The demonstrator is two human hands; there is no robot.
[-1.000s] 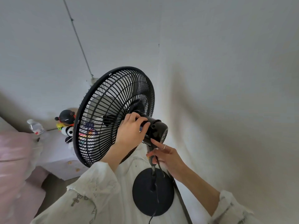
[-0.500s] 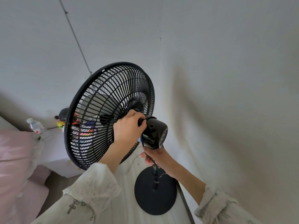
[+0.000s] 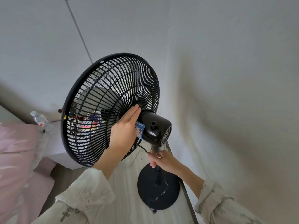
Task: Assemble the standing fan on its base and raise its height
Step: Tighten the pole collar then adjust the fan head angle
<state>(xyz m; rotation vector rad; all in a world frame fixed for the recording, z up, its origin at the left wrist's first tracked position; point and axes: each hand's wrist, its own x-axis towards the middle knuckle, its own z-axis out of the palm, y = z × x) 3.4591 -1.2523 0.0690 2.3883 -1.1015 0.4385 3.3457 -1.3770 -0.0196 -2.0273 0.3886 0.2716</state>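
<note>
The black standing fan stands on its round base [image 3: 168, 198] in the room's corner. Its wire cage [image 3: 103, 101] faces left and away, with grey blades inside. My left hand [image 3: 125, 132] wraps the neck where the cage meets the black motor housing [image 3: 155, 126], next to a blue sticker. My right hand [image 3: 161, 160] grips the pole [image 3: 157, 174] just under the motor housing, hiding the joint there. A black cord [image 3: 143, 147] hangs from the housing past that hand.
Two white walls meet right behind the fan. A white low table [image 3: 59, 156] at the left carries a plastic bottle [image 3: 39, 118] and colourful toys seen through the cage. Pink bedding [image 3: 17, 159] fills the left edge. A thin cable [image 3: 79, 31] runs up the wall.
The fan head has risen and come closer to the camera, its cage turning further left. My right hand went from open beside the pole to closed around it. My left hand stayed on the neck.
</note>
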